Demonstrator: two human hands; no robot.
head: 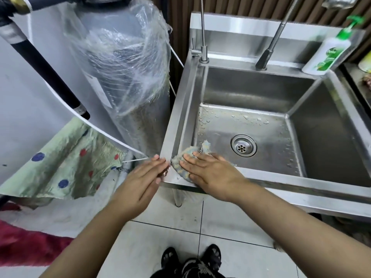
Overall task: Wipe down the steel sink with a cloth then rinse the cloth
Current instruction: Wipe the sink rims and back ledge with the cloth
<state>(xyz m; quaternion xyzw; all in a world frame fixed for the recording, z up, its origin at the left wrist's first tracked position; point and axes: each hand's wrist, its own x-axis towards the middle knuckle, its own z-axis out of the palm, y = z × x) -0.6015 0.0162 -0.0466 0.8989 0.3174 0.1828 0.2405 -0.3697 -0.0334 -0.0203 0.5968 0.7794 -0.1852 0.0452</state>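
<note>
Head view, the only one. Pressing a crumpled pale blue-and-yellow cloth (176, 167) onto the near-left corner rim of the square stainless-steel sink (180, 109), left of and nearer than the round metal drain strainer (243, 145): right hand (208, 173), grip fully open, fingers flat and spread over the fabric, clasping nothing. Touching the sink's outer corner, further left of the strainer: left hand (148, 175), grip open too, fingers straight, empty. Water beads (247, 117) scattered on the basin floor behind and right of the strainer, so probably mid-wipe, with most of the basin yet to cover. Rinsing apparently not begun: no stream under the grey-handled tap (265, 57) far behind the strainer.
</note>
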